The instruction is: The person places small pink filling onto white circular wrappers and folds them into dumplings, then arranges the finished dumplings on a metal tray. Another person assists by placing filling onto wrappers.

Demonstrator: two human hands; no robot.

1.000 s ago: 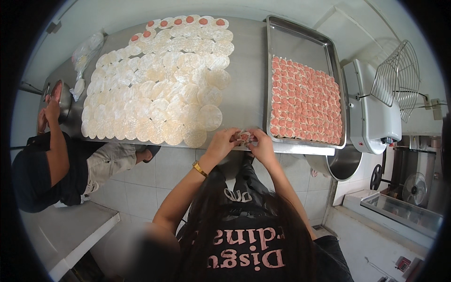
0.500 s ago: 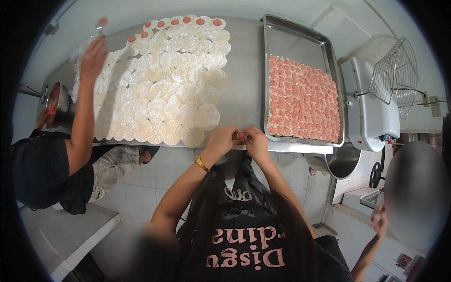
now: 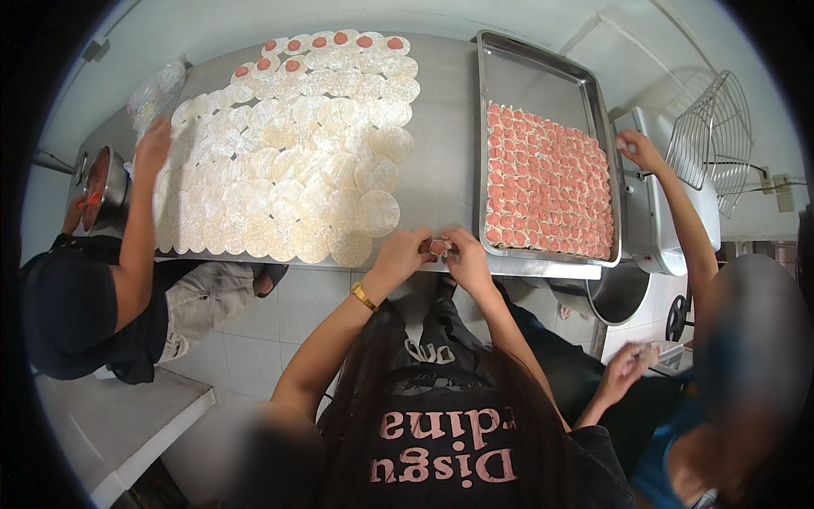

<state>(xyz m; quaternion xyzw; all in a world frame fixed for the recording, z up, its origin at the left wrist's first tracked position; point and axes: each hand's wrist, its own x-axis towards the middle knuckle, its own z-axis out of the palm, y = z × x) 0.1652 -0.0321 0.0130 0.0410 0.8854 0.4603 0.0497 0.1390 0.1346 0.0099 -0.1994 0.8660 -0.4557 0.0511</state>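
Observation:
Both my hands meet at the table's front edge, pinching a small open-topped dumpling with pink filling. My left hand wraps its left side, and the fingers of my right hand close on its right. Left of them, overlapping rows of round, floured dumpling wrappers cover much of the table. Dabs of pink filling sit on several wrappers at the far edge. Just right of my hands lies a deep metal tray, its near part packed with rows of pink-topped dumplings.
At the left, a co-worker's hand is over the wrappers' edge, beside a metal bowl of filling and a plastic bag. Another person's hand is beside the tray's right rim. A white machine with a wire guard stands there.
The left co-worker's arm has come down from the far rows, where one more wrapper bears filling. At the right, another person has moved in and reached toward the tray. My hands hardly moved.

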